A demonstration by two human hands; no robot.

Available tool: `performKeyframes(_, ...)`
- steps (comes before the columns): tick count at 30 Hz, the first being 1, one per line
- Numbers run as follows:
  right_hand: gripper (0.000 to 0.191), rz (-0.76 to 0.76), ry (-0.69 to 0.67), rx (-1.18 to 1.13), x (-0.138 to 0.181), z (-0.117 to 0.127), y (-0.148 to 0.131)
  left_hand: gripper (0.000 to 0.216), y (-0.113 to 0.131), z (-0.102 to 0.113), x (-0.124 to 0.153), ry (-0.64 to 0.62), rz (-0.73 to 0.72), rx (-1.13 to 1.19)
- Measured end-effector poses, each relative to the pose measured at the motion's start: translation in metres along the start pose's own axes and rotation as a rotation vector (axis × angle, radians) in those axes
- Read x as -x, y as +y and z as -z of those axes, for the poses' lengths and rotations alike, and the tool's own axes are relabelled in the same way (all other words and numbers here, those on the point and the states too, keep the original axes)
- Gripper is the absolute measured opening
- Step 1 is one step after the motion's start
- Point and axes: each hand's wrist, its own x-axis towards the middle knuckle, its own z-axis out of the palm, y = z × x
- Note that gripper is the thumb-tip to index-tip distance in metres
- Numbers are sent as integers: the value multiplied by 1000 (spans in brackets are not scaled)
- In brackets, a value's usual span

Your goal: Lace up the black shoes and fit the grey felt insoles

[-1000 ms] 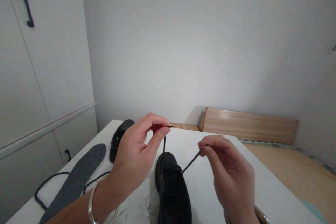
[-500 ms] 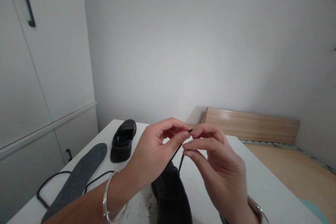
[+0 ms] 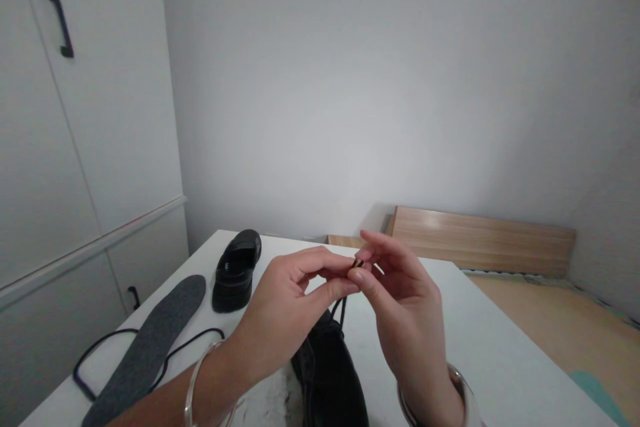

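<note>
A black shoe [image 3: 330, 380] lies on the white table [image 3: 500, 353] right in front of me, toe pointing away. Its black lace [image 3: 340, 310] rises in two strands from the shoe to my fingers. My left hand [image 3: 290, 313] and my right hand [image 3: 400, 300] meet above the shoe. Each pinches a lace end between thumb and fingers, and the two tips are held together at the fingertips. A silver bangle sits on each wrist.
A second black shoe [image 3: 236, 270] stands at the table's far left. A grey insole [image 3: 150, 340] lies at the left edge over a loose black lace [image 3: 100, 347]. White cupboard doors are on the left, a wooden board [image 3: 480, 240] lies behind the table.
One second ago my hands held the lace ends apart, the strands taut. They have since come together above the shoe, so the two tips now touch.
</note>
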Motion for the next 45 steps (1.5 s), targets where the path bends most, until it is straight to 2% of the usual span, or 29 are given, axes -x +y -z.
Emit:
performKeyframes(3,6,-46,-14,-70,1,1,6,8,-4,-3,-2,107,3,81)
performKeyframes(6,8,5,23,-40,3,2,7,11,-7,-5,-3,125,-1,103)
performKeyframes(8,9,-11,-7,-48,5,4,6,16,-10,-5,-4,136,-6,100)
performKeyframes(11,9,-106,-123,-121,5,7,6,25,-11,-4,-2,196,-48,-9)
performKeyframes(14,4,-175,-176,-200,3,10,6,17,-9,-3,-1,198,-124,-151)
performKeyframes(17,7,-194,-69,-263,2,14,6,5,-7,2,-3,156,-121,-94)
performKeyframes(21,10,-296,96,-346,5,39,15,12,-20,25,2,134,60,106)
performKeyframes(23,17,-349,197,-306,12,62,25,18,-37,46,13,220,117,38)
performKeyframes(27,31,-422,402,-161,37,114,50,37,-82,99,45,480,171,-238)
performKeyframes(31,39,-529,513,-105,64,144,67,47,-119,134,70,557,265,-209)
performKeyframes(34,40,-550,571,-86,72,147,72,44,-128,138,70,593,231,-213)
performKeyframes(41,38,-512,579,-64,69,145,66,37,-130,134,36,622,103,-205)
performKeyframes(43,39,-501,580,-32,70,149,65,35,-127,131,31,621,91,-213)
performKeyframes(45,37,-463,541,52,72,151,66,30,-119,124,30,580,70,-315)
